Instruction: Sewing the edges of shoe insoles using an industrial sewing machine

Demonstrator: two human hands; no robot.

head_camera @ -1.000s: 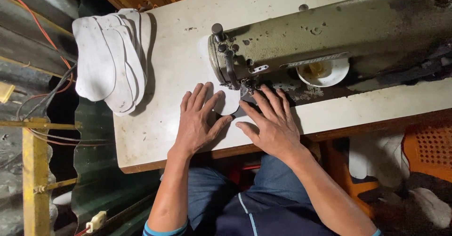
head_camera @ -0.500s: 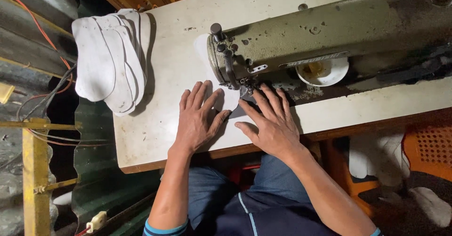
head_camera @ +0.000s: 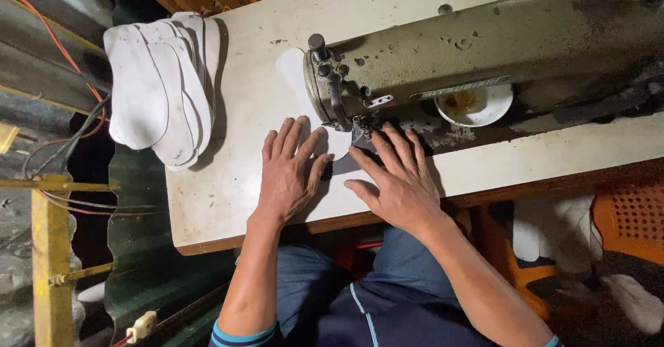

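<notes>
My left hand (head_camera: pixel 289 170) lies flat with fingers spread on a white cut piece of material (head_camera: pixel 337 144) on the sewing table (head_camera: pixel 228 181). My right hand (head_camera: pixel 394 177) presses flat beside it, fingers pointing toward the needle area (head_camera: pixel 360 127) of the olive-green sewing machine (head_camera: pixel 484 56). The white piece runs under the machine head and shows again behind it at the far side (head_camera: pixel 290 70). Both hands rest on the piece rather than grip it.
A stack of white sole-shaped pieces (head_camera: pixel 162 91) hangs over the table's left end. A small white bowl (head_camera: pixel 474 105) sits under the machine arm. A yellow metal frame (head_camera: pixel 52 250) with cables stands at left, an orange plastic crate (head_camera: pixel 629 215) at right.
The white piece has slid a little away from me under the machine head; both hands stay flat on it, fingers shifted slightly forward.
</notes>
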